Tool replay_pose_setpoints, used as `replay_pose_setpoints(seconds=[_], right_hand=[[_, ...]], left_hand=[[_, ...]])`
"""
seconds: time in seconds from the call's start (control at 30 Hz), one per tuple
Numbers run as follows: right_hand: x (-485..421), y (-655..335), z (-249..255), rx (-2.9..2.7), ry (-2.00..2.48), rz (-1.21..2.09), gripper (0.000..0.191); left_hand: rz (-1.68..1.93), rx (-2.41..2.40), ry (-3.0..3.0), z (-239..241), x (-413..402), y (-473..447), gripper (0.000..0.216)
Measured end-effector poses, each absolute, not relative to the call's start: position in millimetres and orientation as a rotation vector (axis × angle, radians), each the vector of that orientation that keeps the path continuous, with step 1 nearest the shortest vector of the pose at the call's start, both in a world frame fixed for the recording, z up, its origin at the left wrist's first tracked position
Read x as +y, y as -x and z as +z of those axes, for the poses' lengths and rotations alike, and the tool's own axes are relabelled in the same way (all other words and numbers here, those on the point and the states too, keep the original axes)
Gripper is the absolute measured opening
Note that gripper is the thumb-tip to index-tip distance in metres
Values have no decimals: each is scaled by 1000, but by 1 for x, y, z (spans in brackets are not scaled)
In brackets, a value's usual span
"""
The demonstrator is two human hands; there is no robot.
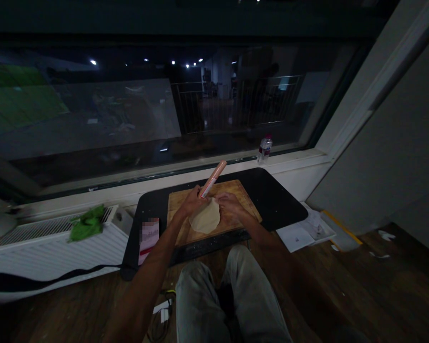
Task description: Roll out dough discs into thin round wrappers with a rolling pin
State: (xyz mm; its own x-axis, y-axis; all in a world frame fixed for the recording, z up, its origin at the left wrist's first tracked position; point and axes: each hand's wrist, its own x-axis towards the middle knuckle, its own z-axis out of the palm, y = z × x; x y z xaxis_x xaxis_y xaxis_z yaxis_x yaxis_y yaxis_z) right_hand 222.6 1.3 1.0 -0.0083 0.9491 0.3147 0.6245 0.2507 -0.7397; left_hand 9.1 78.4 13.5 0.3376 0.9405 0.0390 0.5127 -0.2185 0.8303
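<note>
A flat round of pale dough (204,219) lies on a wooden cutting board (243,200) set on a black table (275,195). My left hand (192,200) is closed round the near end of a pink rolling pin (213,178), which slants up and away from the dough's far edge. My right hand (229,205) rests on the dough's right edge with fingers curled down onto it.
A pink-and-white packet (148,239) lies at the table's left. A green cloth (87,223) sits on the white radiator (50,250). A small water bottle (264,148) stands on the window sill. Papers (303,231) lie on the floor at right. My knees (229,290) are below the table.
</note>
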Motion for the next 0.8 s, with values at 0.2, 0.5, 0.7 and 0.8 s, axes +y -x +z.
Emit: replay_pose_setpoints(seconds=[0.2,0.5,0.7,0.8], right_hand=[[11,-228,-28,-1320,1196,949,37],[1,-213,-28,-1397,1480,682,15],[-8,-199,-21,-1569,1864,526,14],[-4,-202,-16,-1561,1892,567,15]], left_hand=[[757,1052,-1754,7,79,-27,52],[675,1010,-1734,11,94,-33,58],[692,1055,-1836,13,99,-39,51],[684,1070,-1809,15,98,-36,54]])
